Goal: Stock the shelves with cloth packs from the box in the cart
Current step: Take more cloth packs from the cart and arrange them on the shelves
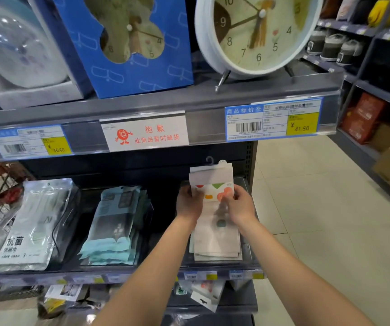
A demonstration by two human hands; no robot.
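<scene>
Two bare arms reach out to the middle shelf (128,271) in a shop. The left hand (189,203) and the right hand (240,204) both hold one cloth pack (212,184). Each grip is closed on a side of the pack, the left on its left edge and the right on its right edge. The pack stands up tall and has a white top with a small hook. It has red, green and orange shapes on it. It sits at the right end of the shelf, just above a flat pile of packs (217,238) that look pale and pinkish. The hands hold it right over the back of that pile.

To the left on the same shelf lies a stack of light blue packs (111,231). Further left is a shiny silver pack (29,231) with dark writing.

On the shelf above stands a round white clock (255,31). Next to it is a blue box (128,43) with a clock inside. A white sign with red writing (144,132) hangs on the shelf edge, between two price tags.

The floor (318,208) on the right is pale tile.
</scene>
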